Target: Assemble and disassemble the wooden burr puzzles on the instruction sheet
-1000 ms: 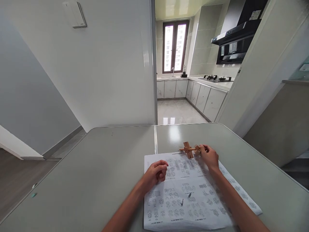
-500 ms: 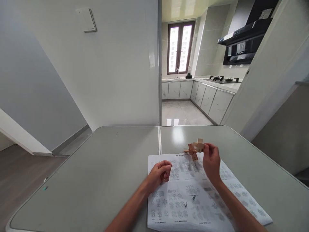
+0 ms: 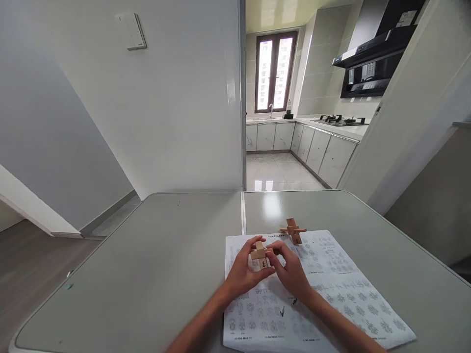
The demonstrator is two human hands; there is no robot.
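A light wooden interlocking puzzle (image 3: 259,252), cross-shaped and marked with a dark "3", is held above the printed sheet. My left hand (image 3: 243,268) curls around its left and lower side, thumb beneath it. From the right, my right hand (image 3: 290,268) pinches it between thumb and fingers. Beyond my hands, a darker reddish wooden puzzle (image 3: 293,230) of crossed pieces sits at the sheet's far edge, touched by neither hand. The large white instruction sheet (image 3: 353,279), printed with rows of small diagrams, lies under both forearms.
The grey-green table (image 3: 128,274) has a metal seam (image 3: 243,213) running away from me. A small green bit (image 3: 69,286) lies near its left edge. Past the table are a white wall (image 3: 184,108) and a kitchen with a counter (image 3: 338,130).
My right hand has brought the light wooden puzzle from beside the reddish one back toward me and to the left. My left hand, free before, has closed on it too.
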